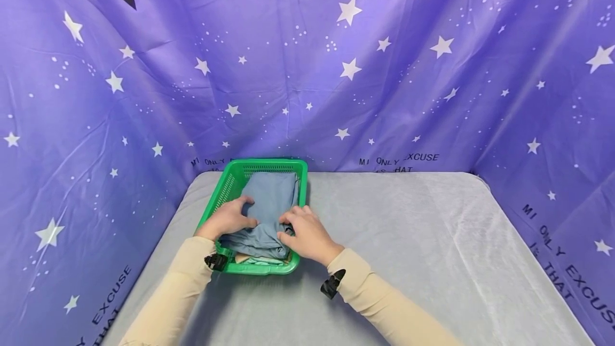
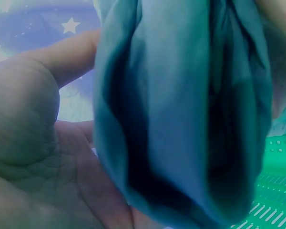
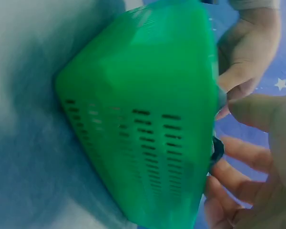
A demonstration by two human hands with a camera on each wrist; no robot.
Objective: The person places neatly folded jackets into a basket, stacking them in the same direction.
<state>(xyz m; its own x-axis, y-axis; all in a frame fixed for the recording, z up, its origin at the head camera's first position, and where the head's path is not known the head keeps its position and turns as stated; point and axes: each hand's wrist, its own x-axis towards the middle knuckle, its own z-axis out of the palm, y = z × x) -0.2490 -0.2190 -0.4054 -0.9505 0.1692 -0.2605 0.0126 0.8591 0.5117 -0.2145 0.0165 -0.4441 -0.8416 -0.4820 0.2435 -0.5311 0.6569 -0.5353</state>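
Note:
Folded blue-grey clothing point(image 1: 269, 196) lies in a green plastic basket point(image 1: 304, 186), flat at the far end and bunched at the near end. On its left side my left hand point(image 1: 229, 219) touches the fabric, thumb and fingers apart. In the left wrist view, loose folds of the blue cloth point(image 2: 176, 109) hide those fingertips. My right hand point(image 1: 309, 233) is over the basket's right rim, its fingertips at the cloth's edge. The right wrist view has this hand's thumb and bent fingers spread apart, near a small dark bit of cloth point(image 3: 218, 149).
Under the clothing, light green and tan fabric point(image 1: 259, 260) shows at the basket's near end. The basket stands at the left of a table covered in grey cloth point(image 1: 408, 239). Purple star-patterned curtains point(image 1: 307, 68) enclose the back and both sides.

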